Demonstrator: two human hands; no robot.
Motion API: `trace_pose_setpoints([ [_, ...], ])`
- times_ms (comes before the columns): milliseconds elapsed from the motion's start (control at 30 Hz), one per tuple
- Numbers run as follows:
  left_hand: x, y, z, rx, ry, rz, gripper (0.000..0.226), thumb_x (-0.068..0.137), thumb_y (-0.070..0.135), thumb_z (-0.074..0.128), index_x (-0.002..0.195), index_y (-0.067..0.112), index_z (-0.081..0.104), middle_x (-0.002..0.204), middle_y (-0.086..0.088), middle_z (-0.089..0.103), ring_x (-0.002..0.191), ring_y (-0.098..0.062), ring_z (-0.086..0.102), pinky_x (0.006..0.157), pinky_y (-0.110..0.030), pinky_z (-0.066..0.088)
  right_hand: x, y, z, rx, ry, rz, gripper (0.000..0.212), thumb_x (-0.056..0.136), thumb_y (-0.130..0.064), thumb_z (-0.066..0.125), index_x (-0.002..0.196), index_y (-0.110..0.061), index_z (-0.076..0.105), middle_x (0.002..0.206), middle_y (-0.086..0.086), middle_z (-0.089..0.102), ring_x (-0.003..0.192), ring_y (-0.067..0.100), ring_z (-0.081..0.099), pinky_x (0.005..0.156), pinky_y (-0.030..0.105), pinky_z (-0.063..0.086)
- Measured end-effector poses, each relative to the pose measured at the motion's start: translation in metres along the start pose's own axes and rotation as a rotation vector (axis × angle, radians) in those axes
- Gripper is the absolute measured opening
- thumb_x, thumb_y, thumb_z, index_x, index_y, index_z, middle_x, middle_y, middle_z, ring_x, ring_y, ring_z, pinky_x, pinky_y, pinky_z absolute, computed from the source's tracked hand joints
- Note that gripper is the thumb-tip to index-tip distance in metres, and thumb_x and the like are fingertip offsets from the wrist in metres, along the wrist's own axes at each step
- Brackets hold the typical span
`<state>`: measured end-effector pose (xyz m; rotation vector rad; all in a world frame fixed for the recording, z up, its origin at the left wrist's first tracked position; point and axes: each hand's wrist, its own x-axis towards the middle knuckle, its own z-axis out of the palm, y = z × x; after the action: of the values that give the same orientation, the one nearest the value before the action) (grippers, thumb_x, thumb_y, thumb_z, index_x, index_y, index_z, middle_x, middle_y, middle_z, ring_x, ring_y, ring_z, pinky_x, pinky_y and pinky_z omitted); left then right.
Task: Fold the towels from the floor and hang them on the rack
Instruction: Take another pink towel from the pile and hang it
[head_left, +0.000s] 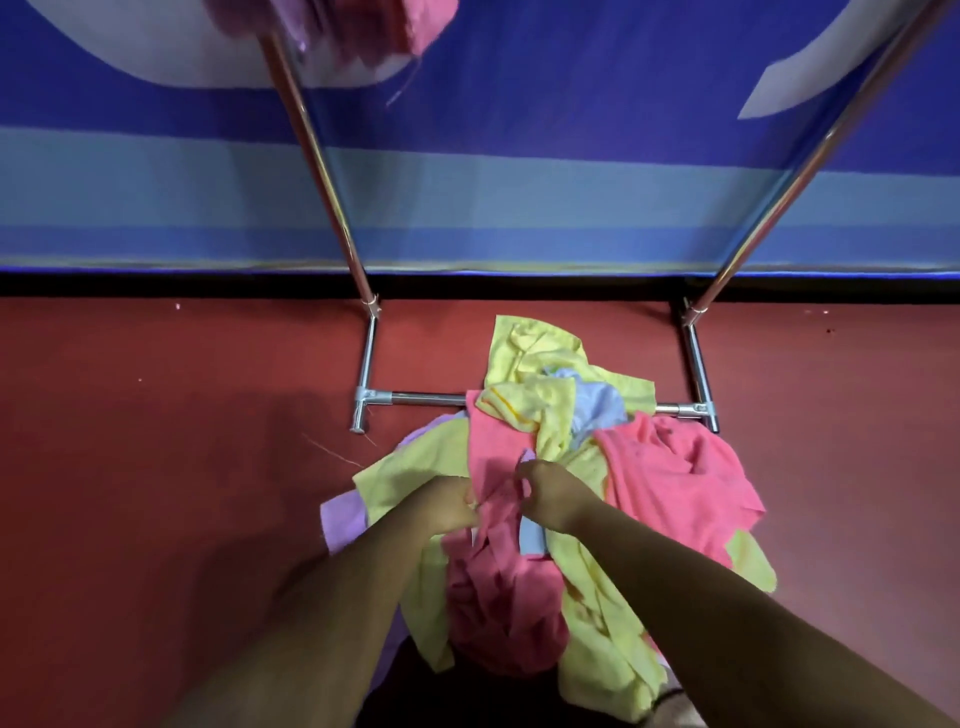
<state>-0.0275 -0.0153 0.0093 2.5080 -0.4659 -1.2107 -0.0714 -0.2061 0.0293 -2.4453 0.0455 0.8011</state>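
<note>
Left hand: the left hand (451, 506) is curling its fingers and pinching a fold of the crumpled pink terry towel (493, 597) at the middle of the heap.
Right hand: the right hand (551, 498) is gripping the same cloth just beside the left, with thumb and fingers bunched together; the fingertips are partly sinking into the folds.
Why held so: the hands seem to be working close together to find an edge and draw this one towel free before folding it.
Towel's look: it is lying rumpled and limp, thin and soft, trailing from the hands toward the person over yellow cloth.
Where the towels are: the heap of crumpled yellow, pink, lilac and pale blue towels (530, 358) is lying on the red floor (156, 415), spilling over the low crossbar of the shiny chrome tube rack (426, 399).
Rack top: a blurred pink cloth (363, 26) is hanging at the upper left, apparently already hung.
Progress: most towels are waiting on the floor.
</note>
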Motion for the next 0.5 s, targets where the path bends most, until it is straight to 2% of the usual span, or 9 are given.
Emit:
trace_pose_setpoints([
  [67, 0.007, -0.009, 0.017, 0.002, -0.024, -0.028, 0.025, 0.082, 0.030, 0.070, 0.095, 0.012, 0.059, 0.072, 0.002, 0.053, 0.075, -0.017, 0.052, 0.068, -0.031, 0.044, 0.022, 0.016, 0.039, 0.035, -0.174, -0.024, 0.031, 0.074, -0.003, 0.058, 0.099, -0.001, 0.074, 0.094, 0.016, 0.073, 0.086, 0.030, 0.073, 0.078, 0.028, 0.047],
  [100, 0.012, -0.014, 0.028, 0.017, -0.035, -0.046, 0.033, 0.080, 0.030, 0.070, 0.102, 0.010, 0.058, 0.073, 0.001, 0.054, 0.076, -0.021, 0.054, 0.069, -0.032, 0.044, 0.030, 0.026, 0.055, 0.048, -0.185, -0.093, 0.036, 0.067, -0.001, 0.060, 0.100, -0.001, 0.075, 0.096, 0.018, 0.073, 0.086, 0.030, 0.073, 0.079, 0.027, 0.048],
  [133, 0.015, -0.018, 0.036, 0.011, -0.055, -0.053, 0.038, 0.078, 0.030, 0.068, 0.106, 0.008, 0.056, 0.076, -0.003, 0.057, 0.079, -0.026, 0.058, 0.071, -0.032, 0.045, 0.034, 0.030, 0.066, 0.053, -0.211, -0.092, 0.045, 0.067, 0.000, 0.061, 0.110, -0.001, 0.073, 0.106, 0.019, 0.072, 0.095, 0.031, 0.071, 0.085, 0.027, 0.047],
  [200, 0.021, -0.024, 0.055, -0.048, -0.068, -0.064, 0.035, 0.076, 0.035, 0.063, 0.095, 0.007, 0.057, 0.086, -0.015, 0.063, 0.086, -0.034, 0.062, 0.070, -0.036, 0.045, 0.026, 0.022, 0.065, 0.012, -0.141, -0.079, 0.056, 0.076, -0.003, 0.062, 0.132, -0.008, 0.062, 0.128, 0.016, 0.064, 0.115, 0.030, 0.063, 0.098, 0.029, 0.046],
  [267, 0.026, -0.028, 0.068, -0.057, -0.027, -0.080, 0.034, 0.086, 0.044, 0.053, 0.077, 0.011, 0.055, 0.082, -0.015, 0.062, 0.083, -0.031, 0.061, 0.063, -0.034, 0.034, 0.023, 0.018, 0.066, 0.023, -0.162, -0.091, 0.055, 0.084, -0.005, 0.060, 0.139, -0.011, 0.054, 0.135, 0.013, 0.059, 0.119, 0.031, 0.060, 0.101, 0.035, 0.045],
  [333, 0.028, -0.030, 0.076, -0.052, -0.021, -0.097, 0.047, 0.095, 0.048, 0.045, 0.079, 0.008, 0.063, 0.089, -0.020, 0.065, 0.085, -0.035, 0.061, 0.065, -0.031, 0.031, 0.025, 0.018, 0.070, -0.039, -0.201, -0.075, 0.057, 0.091, -0.010, 0.057, 0.147, -0.011, 0.045, 0.139, 0.012, 0.056, 0.123, 0.031, 0.057, 0.106, 0.039, 0.039],
  [367, 0.026, -0.028, 0.077, -0.058, -0.032, -0.082, 0.047, 0.096, 0.046, 0.047, 0.083, 0.006, 0.067, 0.092, -0.023, 0.066, 0.086, -0.036, 0.062, 0.065, -0.031, 0.034, 0.027, 0.020, 0.073, -0.063, -0.209, -0.066, 0.057, 0.093, -0.013, 0.056, 0.149, -0.012, 0.042, 0.140, 0.012, 0.056, 0.125, 0.030, 0.056, 0.110, 0.039, 0.035],
  [433, 0.025, -0.026, 0.077, -0.162, -0.048, -0.057, 0.040, 0.092, 0.040, 0.056, 0.075, 0.005, 0.066, 0.085, -0.022, 0.066, 0.073, -0.023, 0.062, 0.059, -0.028, 0.035, 0.027, 0.023, 0.078, -0.035, -0.189, -0.045, 0.047, 0.096, -0.027, 0.055, 0.140, -0.012, 0.053, 0.129, 0.012, 0.064, 0.119, 0.029, 0.060, 0.108, 0.036, 0.037],
  [500, 0.027, -0.022, 0.066, -0.418, -0.007, -0.089, 0.024, 0.089, 0.023, 0.065, 0.070, 0.010, 0.067, 0.069, -0.014, 0.067, 0.054, 0.000, 0.053, 0.055, -0.020, 0.036, 0.029, 0.029, 0.079, 0.030, -0.142, -0.020, 0.053, 0.090, -0.047, 0.046, 0.117, -0.008, 0.068, 0.109, 0.017, 0.070, 0.103, 0.030, 0.066, 0.092, 0.034, 0.045],
])
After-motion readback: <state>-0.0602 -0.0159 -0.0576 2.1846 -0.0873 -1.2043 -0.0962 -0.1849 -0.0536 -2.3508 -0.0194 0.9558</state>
